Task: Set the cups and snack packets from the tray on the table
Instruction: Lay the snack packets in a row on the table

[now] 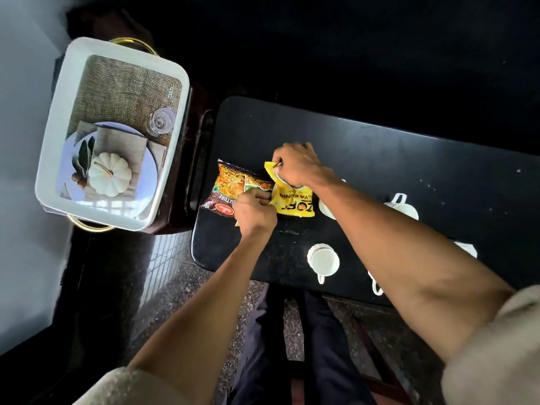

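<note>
On the black table [365, 147] lie two snack packets side by side: an orange and maroon mixture packet [225, 191] on the left and a yellow packet [292, 201] on the right. My right hand [295, 165] pinches the yellow packet's far top corner. My left hand [255, 210] grips the seam where the two packets meet; which one it holds is unclear. Several white cups stand on the table: one [323, 261] near the front edge, one [401, 207] further right, others partly hidden by my right arm. The white tray [117, 51] sits at the left with a printed picture in its base.
The tray rests on a dark stand [193, 159] left of the table, with brass handles [133, 42] at both ends. My legs [292, 346] are at the table's near edge over a speckled floor. A pale wall runs down the left side.
</note>
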`<state>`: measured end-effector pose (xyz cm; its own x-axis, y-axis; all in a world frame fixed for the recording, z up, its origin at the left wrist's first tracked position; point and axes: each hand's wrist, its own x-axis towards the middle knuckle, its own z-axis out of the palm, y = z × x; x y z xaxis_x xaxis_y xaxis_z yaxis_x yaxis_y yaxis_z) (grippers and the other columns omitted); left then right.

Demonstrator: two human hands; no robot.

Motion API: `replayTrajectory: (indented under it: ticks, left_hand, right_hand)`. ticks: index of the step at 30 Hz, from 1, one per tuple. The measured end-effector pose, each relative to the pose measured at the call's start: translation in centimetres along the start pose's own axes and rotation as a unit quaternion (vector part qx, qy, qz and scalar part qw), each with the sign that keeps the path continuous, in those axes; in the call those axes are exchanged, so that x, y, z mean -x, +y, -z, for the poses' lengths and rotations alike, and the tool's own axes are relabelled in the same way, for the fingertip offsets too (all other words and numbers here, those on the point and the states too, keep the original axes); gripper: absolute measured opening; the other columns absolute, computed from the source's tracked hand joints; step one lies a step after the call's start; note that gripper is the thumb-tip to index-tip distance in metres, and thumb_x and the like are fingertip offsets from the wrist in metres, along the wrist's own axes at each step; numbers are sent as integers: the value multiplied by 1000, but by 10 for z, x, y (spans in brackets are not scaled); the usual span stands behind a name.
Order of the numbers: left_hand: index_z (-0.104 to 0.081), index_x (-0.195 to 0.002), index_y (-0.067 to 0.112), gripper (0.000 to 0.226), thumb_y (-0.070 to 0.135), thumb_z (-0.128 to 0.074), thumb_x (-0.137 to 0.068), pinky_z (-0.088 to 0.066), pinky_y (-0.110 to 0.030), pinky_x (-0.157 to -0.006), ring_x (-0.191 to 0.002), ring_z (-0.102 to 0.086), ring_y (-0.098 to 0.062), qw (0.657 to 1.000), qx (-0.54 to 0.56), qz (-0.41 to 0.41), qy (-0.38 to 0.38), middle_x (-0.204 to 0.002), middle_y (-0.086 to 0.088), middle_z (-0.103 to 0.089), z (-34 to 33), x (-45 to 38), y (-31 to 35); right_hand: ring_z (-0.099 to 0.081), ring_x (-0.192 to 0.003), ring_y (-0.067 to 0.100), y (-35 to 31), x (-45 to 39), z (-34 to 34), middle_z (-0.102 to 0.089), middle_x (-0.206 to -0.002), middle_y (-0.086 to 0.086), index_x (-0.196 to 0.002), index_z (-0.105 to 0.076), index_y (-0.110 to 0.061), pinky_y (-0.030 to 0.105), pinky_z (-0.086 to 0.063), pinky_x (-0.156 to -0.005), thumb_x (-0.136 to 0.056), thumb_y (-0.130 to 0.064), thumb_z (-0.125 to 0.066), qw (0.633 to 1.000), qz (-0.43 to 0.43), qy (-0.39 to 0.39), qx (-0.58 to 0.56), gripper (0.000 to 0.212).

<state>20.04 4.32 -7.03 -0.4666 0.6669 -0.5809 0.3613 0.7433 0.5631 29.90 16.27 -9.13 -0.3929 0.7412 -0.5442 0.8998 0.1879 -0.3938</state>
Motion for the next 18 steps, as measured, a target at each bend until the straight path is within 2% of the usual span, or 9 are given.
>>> replayTrajectory:
  ticks: [3,4,6,8,9,11,14,16,18]
  left_hand:
    - [-70,-75,16,31,-13,-59,-77,-61,-27,-67,-71,-69,-12,996,61,31,53,-71,7,-68,9,-4,0]
    - [-70,-72,19,34,-14,-60,-77,-62,-29,-68,-72,-71,-12,993,86,42,69,-71,7,-70,12,-7,1]
    - [-69,-71,24,38,-14,-63,-77,-63,-28,-70,-73,-71,-8,988,118,54,87,-72,8,-71,17,-15,10]
    - [-72,-80,21,36,-13,-62,-78,-61,-22,-70,-74,-70,-4,981,156,53,99,-75,9,-72,19,-22,25]
    - [-73,-87,19,34,-12,-62,-79,-59,-17,-70,-76,-69,-3,977,180,51,98,-80,8,-73,20,-24,33]
    - [-70,-105,15,32,-7,-65,-83,-55,-13,-71,-87,-68,-5,975,210,43,53,-95,5,-72,18,-29,48]
    - [-59,-124,17,38,7,-69,-89,-56,-28,-85,-99,-65,-9,975,201,57,-79,-108,6,-68,6,-33,69]
    - [-63,-116,20,28,11,-69,-90,-59,-34,-82,-93,-66,-6,977,176,56,-106,-99,9,-68,-7,-33,82]
    - [-68,-99,21,13,14,-71,-90,-62,-34,-76,-88,-68,-8,983,155,47,-88,-90,8,-70,-21,-32,96]
  right_hand:
    - [-64,-88,14,23,-1,7,-65,-85,-10,-88,-71,-25,36,-44,-92,-84,-26,-76,986,-69,49,-143,6]
    - [-64,-79,9,32,2,10,-64,-79,-13,-80,-69,-26,30,-48,-81,-83,-28,-78,970,-97,67,-210,10]
    - [-62,-64,0,46,13,17,-66,-70,-14,-72,-66,-22,20,-48,-60,-82,-26,-79,935,-136,78,-318,18]
    - [-65,-55,-1,54,28,21,-70,-64,-11,-71,-67,-17,18,-48,-50,-84,-22,-78,893,-158,85,-412,17]
    - [-67,-55,1,56,35,22,-71,-63,-9,-72,-68,-16,18,-50,-48,-84,-19,-78,865,-166,92,-465,16]
    - [-72,-65,12,63,47,26,-75,-72,-2,-78,-70,-14,26,-58,-56,-85,-14,-77,797,-184,109,-565,10]
    - [-73,-83,25,74,63,34,-74,-92,11,-93,-69,-8,42,-62,-75,-88,-12,-73,697,-209,118,-676,7]
    - [-73,-85,26,86,73,39,-74,-94,12,-95,-68,-8,45,-62,-76,-89,-13,-72,643,-223,133,-720,8]
    - [-73,-81,25,102,82,43,-74,-89,10,-91,-65,-10,41,-62,-69,-89,-13,-73,620,-252,173,-722,8]
